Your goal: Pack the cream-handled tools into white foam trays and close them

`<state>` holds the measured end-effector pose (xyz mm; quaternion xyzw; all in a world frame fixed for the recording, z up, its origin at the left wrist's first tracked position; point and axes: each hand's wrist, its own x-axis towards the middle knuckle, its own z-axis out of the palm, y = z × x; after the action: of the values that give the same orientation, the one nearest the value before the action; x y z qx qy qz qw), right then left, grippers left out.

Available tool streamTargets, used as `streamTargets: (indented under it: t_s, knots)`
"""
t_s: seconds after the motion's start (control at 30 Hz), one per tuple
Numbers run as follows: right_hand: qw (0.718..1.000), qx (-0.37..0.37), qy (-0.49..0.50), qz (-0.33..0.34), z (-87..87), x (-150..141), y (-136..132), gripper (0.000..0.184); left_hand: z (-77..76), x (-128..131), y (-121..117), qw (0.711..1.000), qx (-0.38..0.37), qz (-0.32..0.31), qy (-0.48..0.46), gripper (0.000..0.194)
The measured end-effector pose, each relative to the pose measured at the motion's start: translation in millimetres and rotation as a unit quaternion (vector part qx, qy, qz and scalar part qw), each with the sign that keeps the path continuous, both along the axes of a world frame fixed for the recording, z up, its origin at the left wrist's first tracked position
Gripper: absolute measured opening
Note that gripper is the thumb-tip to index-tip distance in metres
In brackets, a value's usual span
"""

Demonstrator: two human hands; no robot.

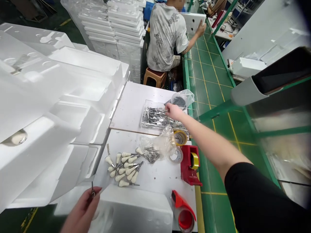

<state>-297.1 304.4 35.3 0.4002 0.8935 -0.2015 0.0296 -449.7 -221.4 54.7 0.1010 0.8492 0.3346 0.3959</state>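
Green-painted factory floor (213, 87) marked with yellow lines runs beside a white-topped bench (159, 179), where a white moulded foam block (131, 210) sits at the near edge. The person's left hand (81, 212) has its grip pressed together, pinching a slim metal tool shaft (92, 191) between the fingertips. Just ahead lie a loose cluster of cream-handled, bulb-shaped steel tools (122, 168) and, beside them, a crumpled clear plastic bag (160, 142) with bare steel shanks (152, 156) at its mouth. To the right stand a red tape dispenser (190, 165) and a red-cored tape roll (184, 210). The right arm, in a black sleeve (250, 197), extends across to a flat clear packet of silver metal tools (157, 118); the right hand (173, 111) rests on it, though whether that grip pinches anything cannot be told. Stacked white foam trays (60, 97) bank the left side. Farther off, a co-worker (165, 38) in a patterned pale T-shirt sits on a low stool (155, 77), holding up a white foam panel (193, 22).
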Motion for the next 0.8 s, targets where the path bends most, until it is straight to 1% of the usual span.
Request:
streamTargets:
  t_s: [0.07, 0.13, 0.2, 0.23, 0.27, 0.3, 0.37, 0.4, 0.43, 0.47, 0.53, 0.57, 0.6, 0.67, 0.73, 0.8]
  knots:
    - [0.997, -0.016, 0.051, -0.058, 7.8, 1, -6, 0.021, 7.2, 3, -3, 0.999, 0.032, -0.003, -0.01, 0.056]
    - [0.988, -0.033, 0.105, -0.109, 18.8, 2, -20, 0.02, 11.4, 7, -11, 0.998, 0.058, -0.026, -0.013, 0.055]
    - [0.975, -0.054, 0.156, -0.146, 33.8, 4, -47, 0.019, 12.9, 10, -24, 0.995, 0.077, -0.062, -0.016, 0.052]
    - [0.963, -0.084, 0.2, -0.16, 42.1, 6, -68, 0.019, 12.8, 10, -32, 0.993, 0.084, -0.078, -0.022, 0.051]
    - [0.942, -0.131, 0.258, -0.17, 50.6, 10, -93, 0.022, 12.3, 9, -40, 0.991, 0.092, -0.09, -0.031, 0.05]
    - [0.91, -0.19, 0.325, -0.174, 58.8, 14, -123, 0.026, 11.3, 7, -49, 0.99, 0.1, -0.096, -0.04, 0.05]
    - [0.826, -0.3, 0.446, -0.171, 72.6, 26, -189, 0.036, 8.0, 1, -67, 0.987, 0.113, -0.094, -0.063, 0.053]
    - [0.789, -0.334, 0.485, -0.172, 77.6, 32, -223, 0.04, 5.7, -3, -76, 0.986, 0.119, -0.089, -0.082, 0.054]
    - [0.767, -0.349, 0.506, -0.181, 80.9, 39, -255, 0.043, 2.9, -8, -85, 0.983, 0.123, -0.084, -0.104, 0.055]
    - [0.753, -0.355, 0.517, -0.199, 82.2, 47, -285, 0.045, -0.1, -12, -93, 0.981, 0.124, -0.079, -0.128, 0.057]
    - [0.729, -0.362, 0.52, -0.257, 79.1, 61, -336, 0.049, -5.5, -21, -109, 0.975, 0.121, -0.079, -0.169, 0.06]
    - [0.721, -0.365, 0.513, -0.291, 75.4, 67, -359, 0.051, -7.3, -23, -116, 0.973, 0.116, -0.084, -0.179, 0.059]
    - [0.718, -0.368, 0.497, -0.318, 70.8, 73, -381, 0.051, -8.2, -24, -122, 0.973, 0.114, -0.09, -0.182, 0.056]
    - [0.724, -0.379, 0.455, -0.354, 61.1, 78, -428, 0.047, -6.9, -20, -129, 0.969, 0.128, -0.106, -0.184, 0.046]
    - [0.732, -0.41, 0.412, -0.356, 52.9, 74, -479, 0.041, -2.1, -9, -131, 0.956, 0.154, -0.127, -0.216, 0.039]
    - [0.735, -0.45, 0.384, -0.331, 47.1, 62, -530, 0.035, 4.2, 9, -127, 0.928, 0.183, -0.153, -0.287, 0.038]
